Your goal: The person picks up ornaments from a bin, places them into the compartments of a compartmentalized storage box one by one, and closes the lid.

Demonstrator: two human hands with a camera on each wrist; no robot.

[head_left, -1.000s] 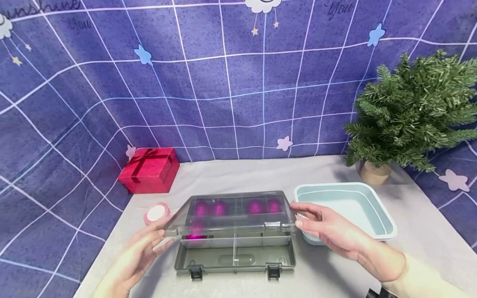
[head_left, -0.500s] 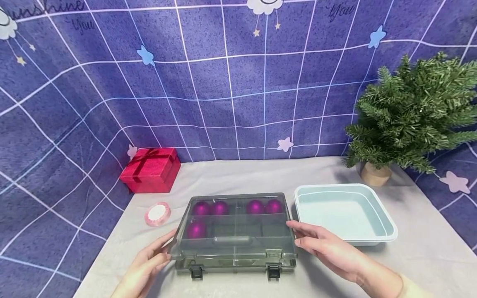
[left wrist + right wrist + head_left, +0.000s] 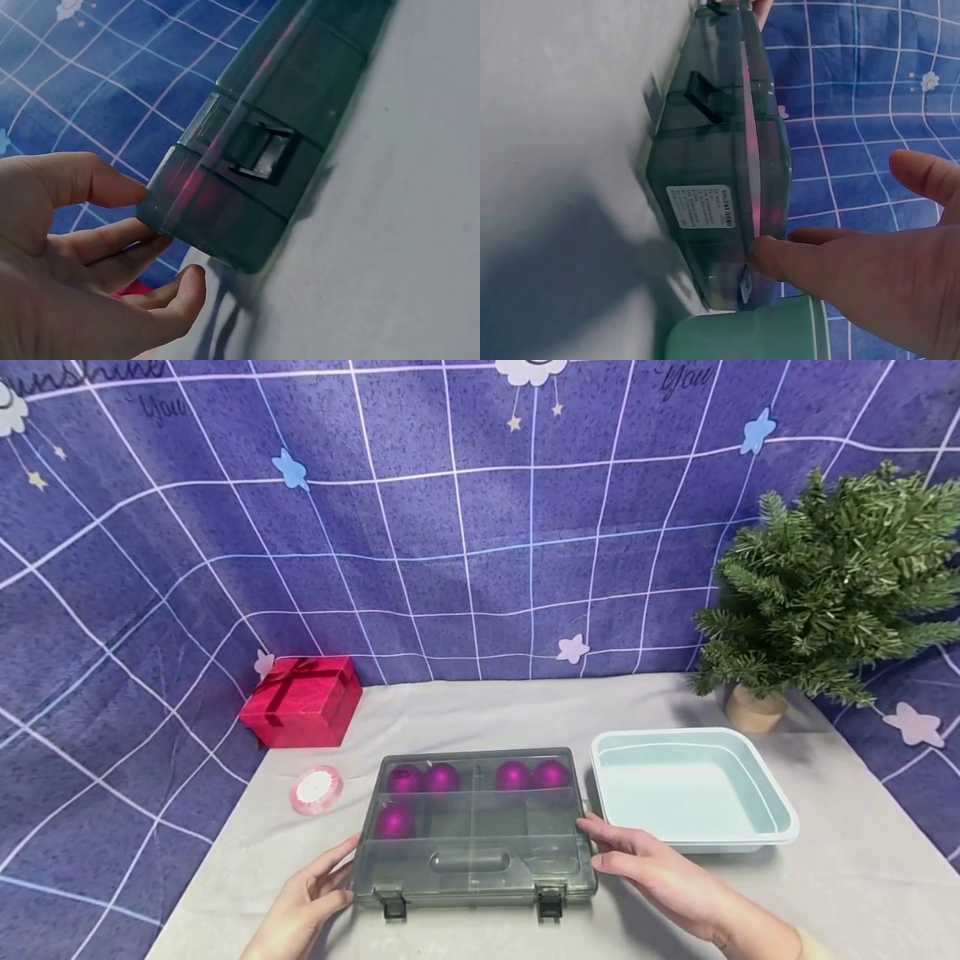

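A smoky, see-through compartment case (image 3: 517, 814) lies flat on the table with its lid down. Through the lid several shiny magenta balls (image 3: 395, 821) show in the back and middle-left compartments. Both front latches, the left latch (image 3: 393, 907) and the right latch (image 3: 550, 904), hang outward, undone. My left hand (image 3: 303, 897) touches the case's front left corner, its fingers loosely bent along the side. On the opposite side, my right hand (image 3: 656, 872) rests its fingertips against the right wall. A white printed label (image 3: 701, 206) shows on that wall in the right wrist view.
A pale blue plastic basin (image 3: 693, 839) stands close to the case's right side. At the left lie a pink ribbon roll (image 3: 316, 789) and a red gift box (image 3: 303, 710). A small artificial fir tree (image 3: 832, 585) stands at the back right before a blue grid-patterned cloth (image 3: 487, 527).
The case's lid has come down from partly raised to lying on the base, and both hands have lowered with it along the sides. The balls have stayed in their compartments.
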